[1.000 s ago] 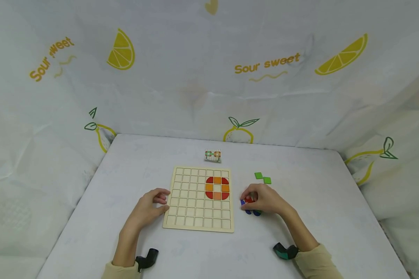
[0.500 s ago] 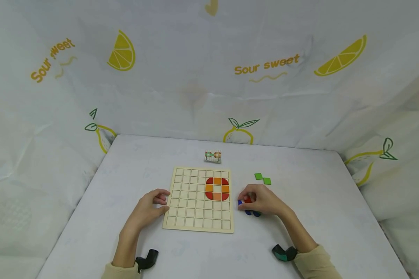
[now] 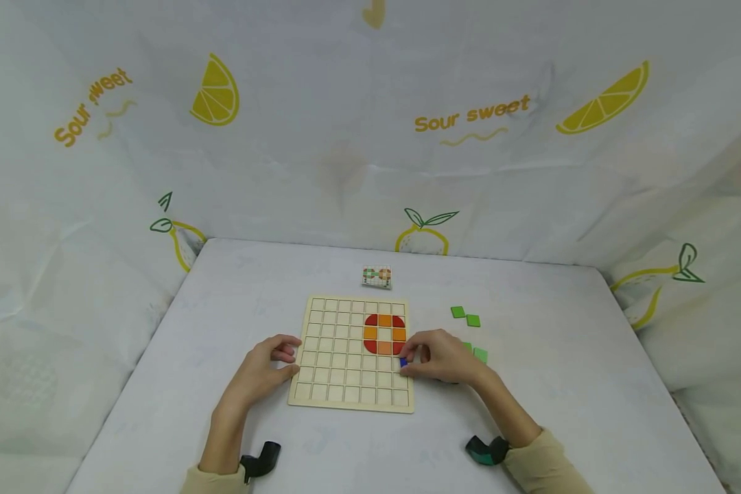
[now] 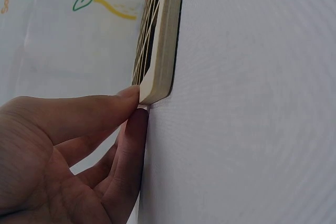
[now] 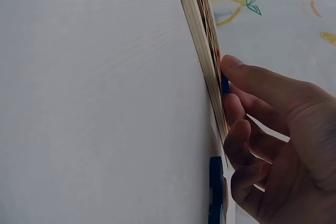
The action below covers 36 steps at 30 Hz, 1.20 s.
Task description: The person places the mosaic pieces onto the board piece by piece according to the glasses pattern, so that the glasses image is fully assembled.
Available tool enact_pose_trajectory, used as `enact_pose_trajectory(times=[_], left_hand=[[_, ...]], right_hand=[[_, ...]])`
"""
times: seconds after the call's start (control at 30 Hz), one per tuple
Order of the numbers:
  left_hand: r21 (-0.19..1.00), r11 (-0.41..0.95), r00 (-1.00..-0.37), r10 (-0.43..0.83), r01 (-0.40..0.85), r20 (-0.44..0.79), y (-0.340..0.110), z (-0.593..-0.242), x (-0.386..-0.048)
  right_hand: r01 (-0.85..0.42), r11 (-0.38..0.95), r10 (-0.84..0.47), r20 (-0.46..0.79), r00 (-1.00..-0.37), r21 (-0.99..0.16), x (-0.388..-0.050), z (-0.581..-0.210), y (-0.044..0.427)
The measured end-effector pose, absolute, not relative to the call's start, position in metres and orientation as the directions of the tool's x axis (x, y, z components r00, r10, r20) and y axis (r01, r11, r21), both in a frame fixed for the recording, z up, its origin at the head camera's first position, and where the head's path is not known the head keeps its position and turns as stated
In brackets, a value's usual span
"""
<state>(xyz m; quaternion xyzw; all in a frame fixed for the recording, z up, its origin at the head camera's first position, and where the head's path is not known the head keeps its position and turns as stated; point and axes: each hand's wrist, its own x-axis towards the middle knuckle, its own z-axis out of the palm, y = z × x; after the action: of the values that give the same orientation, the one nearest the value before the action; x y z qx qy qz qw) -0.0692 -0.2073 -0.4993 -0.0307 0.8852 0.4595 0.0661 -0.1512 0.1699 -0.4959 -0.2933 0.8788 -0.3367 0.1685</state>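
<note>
The wooden grid board [image 3: 335,374] lies flat, with red and orange pieces [image 3: 384,348] forming a ring at its upper right. My left hand [image 3: 259,370] touches the board's left edge with thumb and fingertips. Seen from the left wrist, the thumb of that hand [image 4: 68,156] meets the board's corner [image 4: 163,51]. Between thumb and forefinger, my right hand [image 3: 447,358] pinches a blue piece [image 3: 403,362] over the board's right edge, below the ring. The right wrist view shows the blue piece [image 5: 225,84] upright against the board [image 5: 202,40], my other fingers curled beneath.
Two green squares [image 3: 457,312] lie right of the board; more green pieces [image 3: 480,355] sit beside my right hand. Blue pieces [image 5: 215,184] lie near the board in the right wrist view. A small patterned card [image 3: 377,276] stands behind the board.
My right hand has moved left from the loose pieces to the board's edge with the blue piece, uncovering green pieces behind it. The left hand and board have stayed put.
</note>
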Motion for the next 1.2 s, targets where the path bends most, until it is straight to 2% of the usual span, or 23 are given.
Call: enact_pose_trajectory(times=[0.47, 0.83, 1.2], left_hand=[[0.805, 0.581, -0.989, 0.002, -0.117, -0.145, -0.208, -0.501, -0.069], [0.806, 0.58, -0.99, -0.003, -0.119, -0.144, -0.207, -0.501, -0.069], [0.808, 0.578, -0.99, 0.001, -0.117, -0.144, -0.208, -0.501, -0.07]], right_hand=[[-0.461, 0.599, -0.652, -0.064, -0.756, -0.654, -0.148, -0.492, 0.157], [-0.44, 0.562, -0.671, -0.073, -0.738, -0.7, -0.146, -0.489, 0.161], [-0.382, 0.619, -0.596, -0.095, -0.797, -0.686, -0.146, -0.48, 0.189]])
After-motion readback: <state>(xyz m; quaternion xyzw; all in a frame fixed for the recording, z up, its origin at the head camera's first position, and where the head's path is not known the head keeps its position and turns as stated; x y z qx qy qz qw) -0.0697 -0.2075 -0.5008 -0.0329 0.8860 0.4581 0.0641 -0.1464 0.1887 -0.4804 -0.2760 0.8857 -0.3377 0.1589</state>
